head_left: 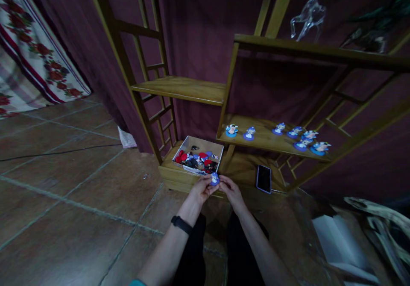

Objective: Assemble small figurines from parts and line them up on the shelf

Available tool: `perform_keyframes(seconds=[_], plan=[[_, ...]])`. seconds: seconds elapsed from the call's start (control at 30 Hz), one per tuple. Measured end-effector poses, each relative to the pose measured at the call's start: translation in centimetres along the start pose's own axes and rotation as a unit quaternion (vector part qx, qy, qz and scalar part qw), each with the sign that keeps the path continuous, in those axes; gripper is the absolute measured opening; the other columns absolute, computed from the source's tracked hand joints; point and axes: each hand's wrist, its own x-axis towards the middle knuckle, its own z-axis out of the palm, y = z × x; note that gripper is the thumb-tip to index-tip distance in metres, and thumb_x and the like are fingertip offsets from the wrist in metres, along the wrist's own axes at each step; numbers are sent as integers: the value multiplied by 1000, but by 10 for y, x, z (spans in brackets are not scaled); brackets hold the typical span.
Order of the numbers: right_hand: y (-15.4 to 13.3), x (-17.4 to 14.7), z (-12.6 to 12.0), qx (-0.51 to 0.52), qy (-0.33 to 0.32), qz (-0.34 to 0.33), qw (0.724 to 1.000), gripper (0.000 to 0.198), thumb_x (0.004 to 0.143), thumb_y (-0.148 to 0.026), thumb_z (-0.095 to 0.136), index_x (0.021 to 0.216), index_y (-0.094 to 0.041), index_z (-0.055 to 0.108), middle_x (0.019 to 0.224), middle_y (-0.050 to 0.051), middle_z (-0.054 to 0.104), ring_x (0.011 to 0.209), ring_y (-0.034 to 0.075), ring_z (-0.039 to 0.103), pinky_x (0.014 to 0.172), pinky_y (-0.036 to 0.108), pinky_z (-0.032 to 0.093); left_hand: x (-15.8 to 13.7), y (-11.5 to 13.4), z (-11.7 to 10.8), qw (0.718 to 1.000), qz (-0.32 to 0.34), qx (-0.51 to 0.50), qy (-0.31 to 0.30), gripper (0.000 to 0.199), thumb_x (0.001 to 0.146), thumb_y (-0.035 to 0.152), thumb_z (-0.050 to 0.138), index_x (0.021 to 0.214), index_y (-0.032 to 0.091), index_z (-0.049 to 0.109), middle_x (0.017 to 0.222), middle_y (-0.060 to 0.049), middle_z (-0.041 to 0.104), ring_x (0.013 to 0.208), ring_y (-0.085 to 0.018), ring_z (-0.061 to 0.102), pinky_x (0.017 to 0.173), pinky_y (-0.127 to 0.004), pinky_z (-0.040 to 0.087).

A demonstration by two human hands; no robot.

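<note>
A small blue-and-white figurine (215, 178) on a purple-blue round base is held upright between my two hands, in front of the box. My left hand (203, 188) has its fingers closed round one side of the base. From the other side, my right hand (231, 190) pinches the base's edge with thumb and fingertips. Just beyond, a shallow cardboard box (208, 143) holds a jumble of red, black and blue figurines (198, 159). On the shelf up to the right stand several similar figurines, among them a purple-based one (249, 133) and a blue-based one (231, 130).
A phone (264, 178) lies on the low wooden board right of the box. The shelf unit's upright (229, 85) and upper shelf (179, 88) rise above. A glass animal ornament (309, 14) stands high at right. A white box (341, 243) sits on the floor at right.
</note>
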Motion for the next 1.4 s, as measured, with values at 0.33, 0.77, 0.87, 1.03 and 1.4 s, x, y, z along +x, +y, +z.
perform_keyframes(seconds=[0.33,0.77,0.87,1.03,1.4], plan=[[2,-39,-22,-10,-17,27,999,38,64,-40,66,98,-23,63,101,4,65,94,23,59,78,36,48,-41,-47,8,993,48,108,9,18,72,11,61,89,13,58,71,-6,66,60,-14,64,64,-30,54],[-9,-53,-37,92,-17,89,992,37,55,-38,73,84,-15,66,91,8,68,83,20,63,74,33,49,-40,-64,7,995,39,84,-30,9,73,13,63,80,8,62,68,-9,65,57,-14,63,58,-26,55],[-15,-54,-37,101,-31,100,989,35,55,-36,74,81,-14,67,88,8,69,80,20,64,74,33,49,-37,-65,7,997,19,75,-24,8,73,11,63,80,7,61,69,-10,65,58,-15,63,60,-28,55],[-17,-54,-34,107,-21,110,988,34,56,-35,74,82,-15,67,87,8,69,81,20,64,78,35,48,-31,-65,3,998,12,53,-11,8,73,13,62,80,8,60,66,-8,63,55,-13,62,58,-26,54],[0,-42,-27,123,26,105,986,33,55,-33,72,83,-15,66,87,7,69,81,17,63,77,31,47,-29,-61,1,999,14,39,-20,5,76,12,59,79,9,57,66,-7,62,54,-12,61,60,-27,54]])
